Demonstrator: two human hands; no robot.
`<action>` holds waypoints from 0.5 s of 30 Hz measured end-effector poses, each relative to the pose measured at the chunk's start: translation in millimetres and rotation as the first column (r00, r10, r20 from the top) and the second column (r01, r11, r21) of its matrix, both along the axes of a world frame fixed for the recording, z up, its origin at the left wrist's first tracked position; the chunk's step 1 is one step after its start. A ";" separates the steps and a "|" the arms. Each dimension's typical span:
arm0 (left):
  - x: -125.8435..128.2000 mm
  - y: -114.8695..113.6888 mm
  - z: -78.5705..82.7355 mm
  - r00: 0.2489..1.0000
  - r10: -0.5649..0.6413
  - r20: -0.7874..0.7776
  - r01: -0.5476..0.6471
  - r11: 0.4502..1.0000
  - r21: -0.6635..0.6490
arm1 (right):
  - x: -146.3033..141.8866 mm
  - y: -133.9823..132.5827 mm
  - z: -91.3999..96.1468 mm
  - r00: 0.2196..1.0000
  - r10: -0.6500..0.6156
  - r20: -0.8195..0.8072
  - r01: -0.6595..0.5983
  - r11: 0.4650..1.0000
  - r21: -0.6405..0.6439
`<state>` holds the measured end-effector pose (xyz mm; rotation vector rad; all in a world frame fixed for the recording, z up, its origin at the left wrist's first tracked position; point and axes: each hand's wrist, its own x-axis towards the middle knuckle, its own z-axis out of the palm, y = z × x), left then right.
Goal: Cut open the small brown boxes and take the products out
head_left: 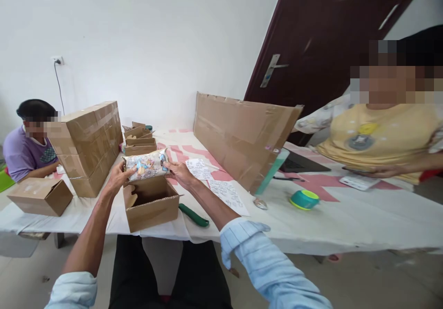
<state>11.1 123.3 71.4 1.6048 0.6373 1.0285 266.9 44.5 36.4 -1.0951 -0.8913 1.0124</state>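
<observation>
— While both hands are occupied, which item do they bear?
— One printed pouch (147, 166), pale, soft in look, coloured figures on the near face. Location: over the far side of an open carton (154, 216), which stands on the tabletop (273, 231). Contact between pouch and carton flaps: cannot tell.

— State of fingers?
— Left hand (119, 176): fingers closed on the pouch's left end, thumb laid on the near face. Right hand (182, 174): closed on the opposite end, thumb likewise forward. Both opened only to the pouch's thickness; fingertips behind it hidden.

— Handling notes?
— By judgement: even, light pressure at both ends, so that the contents do not bunch; pouch kept level; knuckles clear of the raised flap at the carton's left.

— Pose?
— Forearms extended forward, converging. Left rises from lower left; right slants in from lower right. Hands at near-equal height, light blue sleeves (261, 258) turned back.

— Adjacent stock?
— One long dark green object (194, 215), just right of the carton. Printed sheets (224, 191), beyond the right forearm.
</observation>
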 end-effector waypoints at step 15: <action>2.3 11.8 -7.0 0.991 -0.073 -0.113 0.063 0.994 -0.090 | 4.8 2.7 -22.6 0.999 -0.050 -0.019 0.049 0.998 -0.042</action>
